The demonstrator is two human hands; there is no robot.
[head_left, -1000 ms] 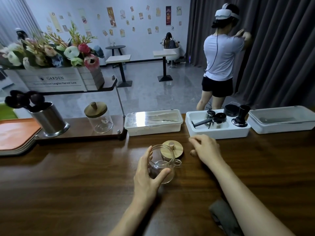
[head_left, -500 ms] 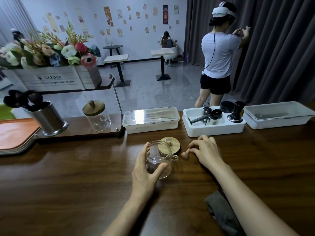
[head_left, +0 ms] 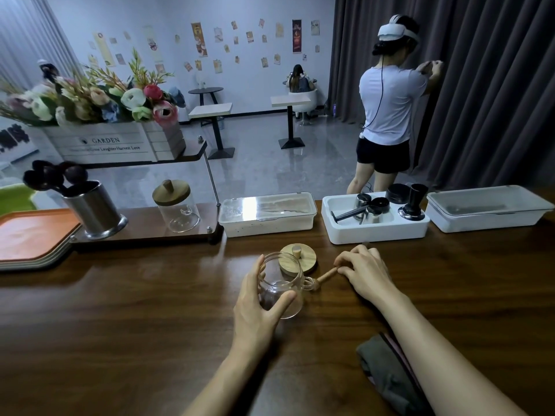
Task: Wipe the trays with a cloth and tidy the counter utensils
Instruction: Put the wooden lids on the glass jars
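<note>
My left hand (head_left: 259,307) grips a small clear glass jar (head_left: 282,288) that stands upright and lidless on the dark wooden counter. Its round wooden lid (head_left: 300,258) lies flat just behind it. My right hand (head_left: 363,271) pinches the upper end of a small wooden stick (head_left: 326,276), whose rounded lower end lies by the jar's glass side loop. A grey cloth (head_left: 387,376) lies on the counter under my right forearm. Orange trays (head_left: 27,235) are stacked at the far left.
A steel utensil holder (head_left: 93,211) with dark spoons and a lidded glass jar (head_left: 177,205) sit on a raised board. Three white bins (head_left: 267,211) (head_left: 375,229) (head_left: 486,210) line the back edge; the middle one holds metal coffee tools. A person stands beyond the counter by the curtain.
My right hand has taken hold of the wooden stick and lifted its near end, swinging the rounded tip toward the jar. My left hand keeps its hold on the jar.
</note>
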